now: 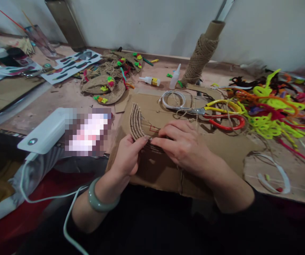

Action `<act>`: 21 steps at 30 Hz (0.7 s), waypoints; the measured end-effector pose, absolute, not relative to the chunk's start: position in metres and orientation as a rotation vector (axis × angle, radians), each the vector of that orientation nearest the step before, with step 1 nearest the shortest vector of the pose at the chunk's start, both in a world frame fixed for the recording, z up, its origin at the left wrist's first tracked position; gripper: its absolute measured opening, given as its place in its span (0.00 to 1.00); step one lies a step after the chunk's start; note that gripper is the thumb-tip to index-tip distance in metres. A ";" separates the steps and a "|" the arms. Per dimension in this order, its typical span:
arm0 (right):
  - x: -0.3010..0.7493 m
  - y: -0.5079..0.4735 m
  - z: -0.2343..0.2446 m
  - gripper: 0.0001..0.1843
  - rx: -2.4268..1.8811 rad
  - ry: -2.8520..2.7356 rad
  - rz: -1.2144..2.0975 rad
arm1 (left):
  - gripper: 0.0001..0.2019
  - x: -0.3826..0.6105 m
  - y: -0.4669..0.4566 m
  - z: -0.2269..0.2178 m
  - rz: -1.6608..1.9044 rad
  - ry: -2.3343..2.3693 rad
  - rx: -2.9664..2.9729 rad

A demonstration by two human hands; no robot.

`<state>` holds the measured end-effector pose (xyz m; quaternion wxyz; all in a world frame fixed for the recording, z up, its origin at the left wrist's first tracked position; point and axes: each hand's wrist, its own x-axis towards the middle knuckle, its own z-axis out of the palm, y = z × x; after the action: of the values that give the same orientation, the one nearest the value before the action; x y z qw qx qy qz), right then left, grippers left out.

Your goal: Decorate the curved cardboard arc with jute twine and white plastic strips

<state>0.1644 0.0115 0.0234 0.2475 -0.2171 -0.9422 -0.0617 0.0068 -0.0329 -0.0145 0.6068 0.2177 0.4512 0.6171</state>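
Observation:
A curved piece of jute twine rows (135, 120), laid side by side, is between my hands above a cardboard sheet (152, 173). My left hand (128, 154) is closed on its near edge, thumb on top. My right hand (186, 143) is closed at the right end of the rows, its thumb and fingertips pinching the twine close to my left thumb. Part of the piece is hidden under the right fingers. Beyond my right hand lie scissors (221, 109) with yellow and red handles, beside a white ring-shaped roll (173, 100).
A twine spool (201, 56) stands at the back near two small glue bottles (152, 81). Colourful pipe cleaners (272, 106) heap up at right. Finished twine slippers (104, 88) are piled at back left. A white power bank (46, 131) with a cable sits left, beside a blurred-out patch.

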 end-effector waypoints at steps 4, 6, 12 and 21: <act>0.164 0.011 0.025 0.13 -0.598 -2.575 -0.145 | 0.10 0.007 -0.033 -0.016 1.448 1.027 0.512; 0.164 0.011 0.025 0.13 -0.619 -2.569 -0.138 | 0.10 0.007 -0.033 -0.017 1.456 1.012 0.520; 0.163 0.011 0.024 0.13 -0.628 -2.548 -0.145 | 0.09 0.006 -0.033 -0.019 1.457 1.026 0.544; 0.163 0.011 0.023 0.13 -0.582 -2.563 -0.202 | 0.08 0.006 -0.034 -0.018 1.431 1.033 0.546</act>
<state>0.1628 0.0111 0.0230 0.2500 -0.2138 -0.9414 -0.0742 0.0063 -0.0335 -0.0180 0.6029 0.2356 0.4463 0.6179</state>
